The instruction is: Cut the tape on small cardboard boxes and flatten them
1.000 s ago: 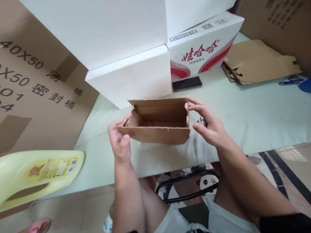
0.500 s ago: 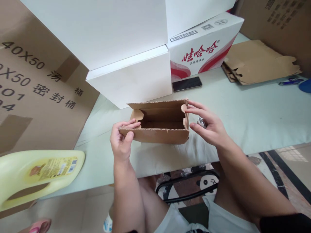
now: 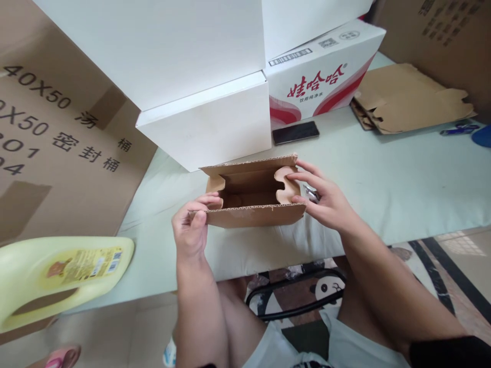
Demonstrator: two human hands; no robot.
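A small brown cardboard box (image 3: 253, 216) stands on the cloth with its top open and its inside dark. My left hand (image 3: 192, 225) grips its near left corner, thumb outside the front wall and fingers inside by the left flap. My right hand (image 3: 324, 194) is at the right end, with its fingertips on the notched right flap (image 3: 287, 185), which leans inward. A small shiny metal object (image 3: 311, 193) shows between thumb and fingers, apparently held in the palm; its kind is unclear, and the lower fingers are hidden.
A black phone (image 3: 295, 133) lies behind the box, before white cartons (image 3: 207, 122) and a red-printed carton (image 3: 322, 82). Flattened cardboard (image 3: 414, 97) lies at the back right. A yellow jug (image 3: 88, 255) is at the left, beside a big brown carton (image 3: 69, 133).
My right hand has moved slightly left, the metal object with it, and the right flap now leans farther into the box. My left hand keeps its hold, shifted a little.
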